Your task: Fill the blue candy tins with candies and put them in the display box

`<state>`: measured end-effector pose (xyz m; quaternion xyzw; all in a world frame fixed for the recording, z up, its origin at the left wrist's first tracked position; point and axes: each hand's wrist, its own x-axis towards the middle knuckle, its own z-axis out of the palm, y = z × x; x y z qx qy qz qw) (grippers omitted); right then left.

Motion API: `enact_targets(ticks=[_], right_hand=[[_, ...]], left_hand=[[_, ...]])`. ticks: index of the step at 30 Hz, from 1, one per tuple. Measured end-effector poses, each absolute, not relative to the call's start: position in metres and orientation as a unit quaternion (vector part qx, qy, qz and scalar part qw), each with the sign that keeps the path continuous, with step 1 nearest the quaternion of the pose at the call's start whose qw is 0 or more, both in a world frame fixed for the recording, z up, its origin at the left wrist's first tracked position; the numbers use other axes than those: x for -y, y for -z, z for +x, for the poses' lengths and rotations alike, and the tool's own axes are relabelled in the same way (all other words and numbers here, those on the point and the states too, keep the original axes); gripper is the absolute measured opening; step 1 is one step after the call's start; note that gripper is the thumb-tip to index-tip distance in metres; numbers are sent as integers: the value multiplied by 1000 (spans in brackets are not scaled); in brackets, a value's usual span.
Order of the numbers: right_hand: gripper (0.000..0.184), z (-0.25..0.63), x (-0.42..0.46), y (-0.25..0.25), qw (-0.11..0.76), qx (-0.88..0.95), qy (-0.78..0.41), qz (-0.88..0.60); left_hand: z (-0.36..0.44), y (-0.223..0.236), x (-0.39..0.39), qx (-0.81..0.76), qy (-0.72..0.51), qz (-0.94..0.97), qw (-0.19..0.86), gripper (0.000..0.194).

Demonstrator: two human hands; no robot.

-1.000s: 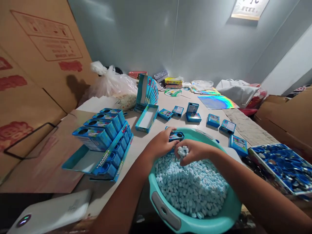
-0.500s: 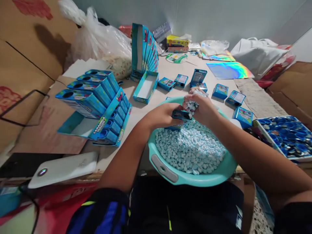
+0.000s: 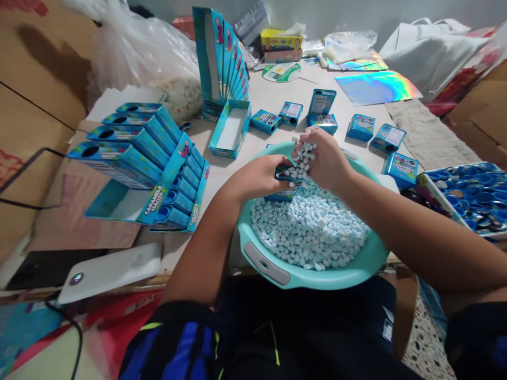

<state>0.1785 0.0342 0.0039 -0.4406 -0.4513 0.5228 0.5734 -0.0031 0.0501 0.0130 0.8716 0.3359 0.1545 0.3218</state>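
Note:
My left hand (image 3: 257, 177) holds a small blue tin (image 3: 282, 172) above the teal plastic basin (image 3: 312, 277), its fingers wrapped around the tin. My right hand (image 3: 322, 161) is cupped just above the tin, shut on a handful of pale blue candies (image 3: 301, 163). Some of these candies trail down from its fingers toward the tin. Most of the candies form a heaped pile (image 3: 309, 227) filling the basin. The tin's opening is hidden by my hands.
A blue tin tray (image 3: 174, 184) and a stack of blue boxes stand left of the basin. Several small blue tins (image 3: 360, 127) and a holographic sheet (image 3: 376, 87) lie beyond it. A tray of blue lids (image 3: 471, 198) sits at right, a white power bank (image 3: 109, 273) at front left.
My right hand has risen from the candy pile to above the tin, with candies now trailing from its fingers. My left hand stays around the tin. The view has tilted further down.

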Motion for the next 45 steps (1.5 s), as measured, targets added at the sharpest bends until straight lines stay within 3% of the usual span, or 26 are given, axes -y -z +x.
enact_targets(ticks=[10,20,24,28,31,36,45], right_hand=[[48,180,-32,-8,553,424,-553,-456],[59,189,-40,-6,509,510,-481,-500],[52,189,-40,-5,531,493,-466,-507],[31,185,-38,-4,554,487,-420,-529],[23,183,-36,-4,522,516,-387,-558],[36,183,-30,-6,464,596,-341,-559],[14,195,-29,-15,399,682,-248,-561]], left_hand=[[-6,-9,-51,-347,-159,873,304,34],[-6,-9,-50,-307,-180,876,327,26],[-7,-6,-51,-313,-231,856,341,37],[-7,-4,-53,-340,-287,829,339,49],[-7,-6,-52,-352,-330,820,309,49],[-7,-10,-48,-356,-347,824,272,46],[-6,-10,-45,-358,-325,839,249,50]])
